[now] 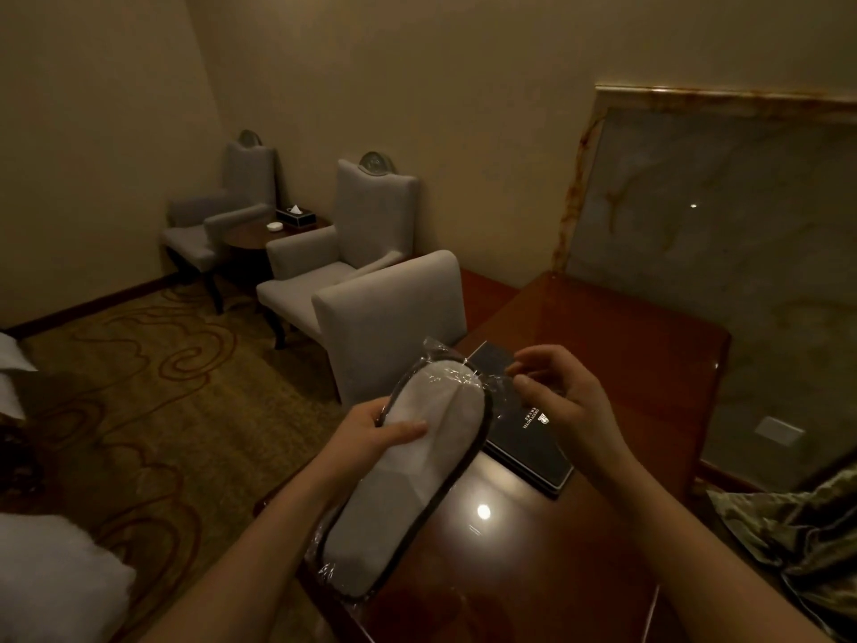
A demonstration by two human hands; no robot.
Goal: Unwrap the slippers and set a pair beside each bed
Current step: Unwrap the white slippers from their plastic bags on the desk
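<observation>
slippers in glary wrap, pair indistinct, folder lettering unreadable

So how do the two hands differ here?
The left hand grips the wrapped slippers round their middle; the right hand pinches only the plastic wrap at their far end. The left hand's thumb lies flat on top; the right hand's fingers curl inward. Both hold the same wrapped slippers.

Wrapped slippers, white with dark edging, are held above the wooden surface. The left hand grips the pack at its 9 o'clock edge, thumb across the top. The right hand pinches the clear wrap at the pack's 2 o'clock end. A dark folder lies on the surface at 3 o'clock of the pack. A grey chair stands at 12 o'clock.
</observation>
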